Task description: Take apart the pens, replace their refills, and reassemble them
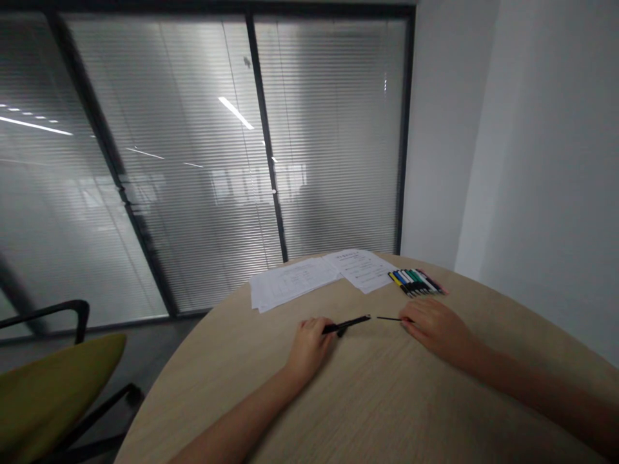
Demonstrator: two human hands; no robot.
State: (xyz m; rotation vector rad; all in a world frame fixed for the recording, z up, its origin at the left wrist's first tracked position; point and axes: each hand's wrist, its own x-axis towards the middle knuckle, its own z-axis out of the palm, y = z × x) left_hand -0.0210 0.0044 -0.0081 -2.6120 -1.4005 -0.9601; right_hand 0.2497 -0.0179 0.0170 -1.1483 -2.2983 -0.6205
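Apparently, left hand [309,348] closed around a black plastic pen barrel [345,325], right hand [435,328] pinching a thin refill [389,318].

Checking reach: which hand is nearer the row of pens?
Right. The right hand sits just below the row of pens; the left hand is farther off, to their left.

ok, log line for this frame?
left hand: black pen barrel | right hand: thin black refill | nearby: row of colored pens, printed papers | surface: round wooden table
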